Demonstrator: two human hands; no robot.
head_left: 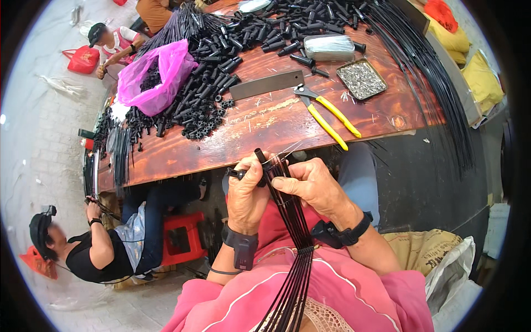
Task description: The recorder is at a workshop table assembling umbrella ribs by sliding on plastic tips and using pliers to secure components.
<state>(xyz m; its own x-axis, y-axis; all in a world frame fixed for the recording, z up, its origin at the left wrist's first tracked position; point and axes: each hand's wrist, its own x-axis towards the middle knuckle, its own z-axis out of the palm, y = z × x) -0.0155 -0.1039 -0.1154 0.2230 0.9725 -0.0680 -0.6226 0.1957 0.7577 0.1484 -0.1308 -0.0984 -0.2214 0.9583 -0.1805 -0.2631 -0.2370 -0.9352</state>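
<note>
My left hand (246, 193) is closed round the upper end of a bundle of thin black ribs (296, 221), like those of an umbrella frame. A black tube (260, 156) sticks up there, and a short black plastic fitting (236, 174) pokes out beside the left thumb. My right hand (318, 188) is closed against the same end, its thumb pressed on the ribs. Fine wire (287, 150) shows between the fingertips; which fingers grip it I cannot tell. The ribs run down over my lap, gathered by a band (305, 250).
On the wooden table (265, 124) lie yellow-handled pliers (327, 115), a flat metal bar (267, 84), a tray of small metal pieces (362, 79), a box of wires (329, 47), heaped black fittings (213, 83) and a pink bag (157, 83). Co-workers sit at the left.
</note>
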